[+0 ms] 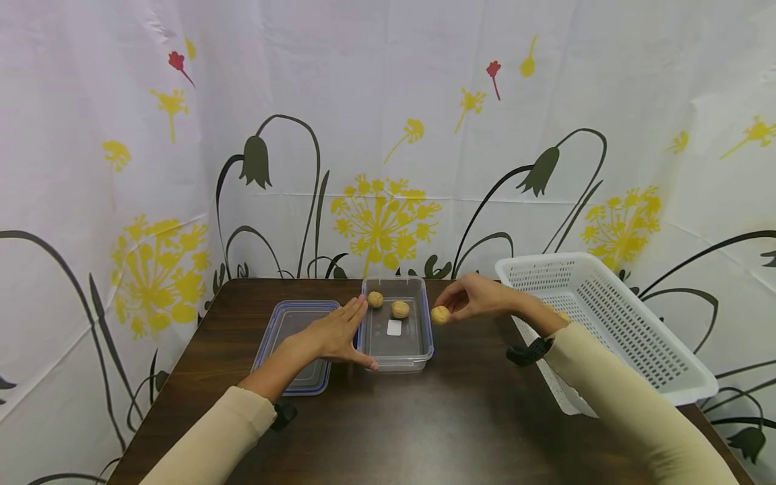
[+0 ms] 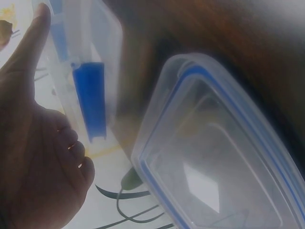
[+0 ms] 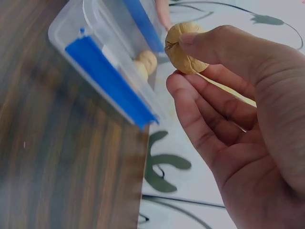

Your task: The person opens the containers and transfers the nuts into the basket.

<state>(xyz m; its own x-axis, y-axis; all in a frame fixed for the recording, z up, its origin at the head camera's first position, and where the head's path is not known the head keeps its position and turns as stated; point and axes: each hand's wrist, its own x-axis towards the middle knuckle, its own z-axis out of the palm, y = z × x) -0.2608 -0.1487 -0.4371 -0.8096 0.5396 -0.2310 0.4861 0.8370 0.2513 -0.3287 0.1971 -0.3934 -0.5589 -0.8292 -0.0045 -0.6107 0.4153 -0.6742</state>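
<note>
My right hand (image 1: 479,296) pinches a walnut (image 3: 187,53) between thumb and fingertips, just off the right side of a clear plastic container (image 1: 397,350). Two walnuts lie inside, one walnut (image 1: 375,300) near the far left corner and another walnut (image 1: 400,310) near the middle, by a small white label. Along the container's left side, my left hand (image 1: 332,335) rests with its fingers straight and the thumb spread at the near left corner. Blue clips (image 3: 107,78) show on the container's sides in the wrist views.
A clear lid with a blue seal (image 1: 285,330) lies left of the container, partly behind my left forearm. On the right stands a white perforated basket (image 1: 630,330), with walnuts (image 1: 562,315) partly hidden by my right arm. A flowered curtain (image 1: 388,135) hangs behind the dark wooden table (image 1: 424,431).
</note>
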